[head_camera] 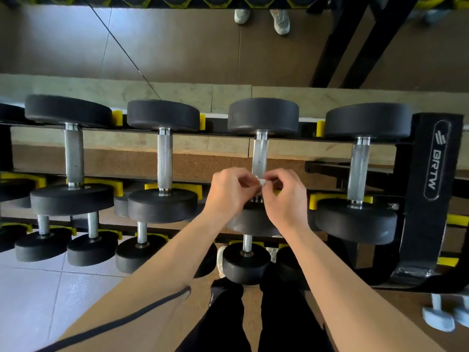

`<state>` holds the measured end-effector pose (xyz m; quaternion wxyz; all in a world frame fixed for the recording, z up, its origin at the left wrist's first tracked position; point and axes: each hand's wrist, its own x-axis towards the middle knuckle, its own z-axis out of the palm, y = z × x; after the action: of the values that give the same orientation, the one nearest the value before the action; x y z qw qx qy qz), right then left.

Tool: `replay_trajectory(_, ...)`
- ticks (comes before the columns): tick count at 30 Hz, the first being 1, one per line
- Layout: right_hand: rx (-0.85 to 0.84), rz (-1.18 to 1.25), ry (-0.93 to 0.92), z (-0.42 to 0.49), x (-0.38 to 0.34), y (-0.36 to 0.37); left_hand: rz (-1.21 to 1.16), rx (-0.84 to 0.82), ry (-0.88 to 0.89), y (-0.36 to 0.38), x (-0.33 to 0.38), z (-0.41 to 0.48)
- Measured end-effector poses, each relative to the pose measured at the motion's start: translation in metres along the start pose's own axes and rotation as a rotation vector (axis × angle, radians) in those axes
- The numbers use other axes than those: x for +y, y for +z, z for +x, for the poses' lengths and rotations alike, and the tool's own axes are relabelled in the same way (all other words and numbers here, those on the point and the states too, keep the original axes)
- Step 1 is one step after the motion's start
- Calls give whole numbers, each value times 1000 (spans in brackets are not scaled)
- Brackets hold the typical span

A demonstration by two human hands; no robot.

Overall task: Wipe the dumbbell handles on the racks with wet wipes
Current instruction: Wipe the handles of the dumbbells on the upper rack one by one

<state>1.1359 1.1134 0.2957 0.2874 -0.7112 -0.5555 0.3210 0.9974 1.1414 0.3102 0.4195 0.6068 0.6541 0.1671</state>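
Rack [431, 199]: black, yellow cradles; top tier listed from its left end.
Dumbbell one [73, 153], dumbbell two [165, 158]: steel handles bare, no hand on them.
Left hand [225, 193]: fingers curled, pinching the wipe.
Wipe [261, 181]: small, white, bunched, held between both hands at the near end of handle three [260, 156]; whether it touches the handle cannot be told.
Right hand [286, 199]: fingers curled, pinching the wipe's other side.
Dumbbell four [359, 168]: at the rack's right end.

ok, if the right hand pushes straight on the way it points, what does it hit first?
Probably the handle of the dumbbell just behind the wipe that the right hand and left hand pinch. Depth is unclear from one view; the left hand may come first.
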Motion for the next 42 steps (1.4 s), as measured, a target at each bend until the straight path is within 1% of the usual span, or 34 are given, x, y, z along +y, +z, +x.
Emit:
replay_trajectory(3, -191, 105, -40, 1, -4, -11, -234, 85, -94, -4, 1, -9)
replay_trajectory(5, -236, 167, -14, 4, -5, -17, -391, 78, -163, -3, 3, -13)
replay_trajectory(7, -239, 190, 2, 14, -3, -23, -499, 71, -214, -3, 5, -14)
replay_trajectory(9, -195, 157, -20, 29, -4, -26, -503, 130, -223, -2, 3, -10)
replay_trajectory(10, -142, 122, -53, 37, -6, -26, -505, 180, -234, -1, 1, -7)
replay_trajectory(13, 47, -32, -260, 58, -13, -17, -546, 341, -330, 5, -3, 3)
replay_trajectory(14, 64, -98, -336, 62, -13, -12, -553, 383, -358, 8, -2, 5)
replay_trajectory(16, 37, -194, -428, 67, -8, -7, -556, 432, -374, 13, -1, 10)
replay_trajectory(18, -18, -234, -462, 71, -4, -9, -559, 467, -380, 17, 0, 14)
replay_trajectory(20, -121, -245, -510, 73, -3, -17, -576, 508, -393, 20, 1, 15)
replay_trajectory(23, -399, -287, -592, 63, 6, -30, -582, 532, -386, 22, -2, 15)
replay_trajectory(25, -589, -374, -602, 53, 16, -35, -579, 524, -380, 22, -3, 15)
replay_trajectory(26, -645, -401, -594, 51, 19, -38, -575, 518, -378, 22, -4, 15)
replay_trajectory(27, -653, -391, -588, 52, 19, -40, -568, 512, -377, 22, -4, 15)
replay_trajectory(28, -606, -356, -584, 56, 18, -41, -563, 506, -377, 23, -4, 15)
replay_trajectory(31, -263, -188, -538, 74, 4, -39, -564, 501, -382, 22, -4, 16)
replay_trajectory(32, -223, -168, -523, 76, -1, -36, -562, 502, -382, 22, -3, 16)
replay_trajectory(33, -247, -177, -514, 73, -3, -32, -558, 500, -378, 22, -3, 16)
replay_trajectory(34, -314, -208, -523, 65, -3, -27, -555, 495, -372, 22, -3, 15)
replay_trajectory(36, -493, -270, -566, 47, -2, -21, -545, 493, -366, 22, -3, 15)
replay_trajectory(37, -550, -287, -580, 43, -1, -21, -537, 495, -367, 22, -3, 14)
replay_trajectory(38, -570, -288, -578, 45, -1, -21, -534, 496, -372, 22, -3, 15)
replay_trajectory(39, -549, -280, -570, 50, -3, -21, -536, 496, -377, 22, -3, 15)
replay_trajectory(42, -380, -245, -533, 61, -7, -20, -546, 495, -376, 22, -3, 15)
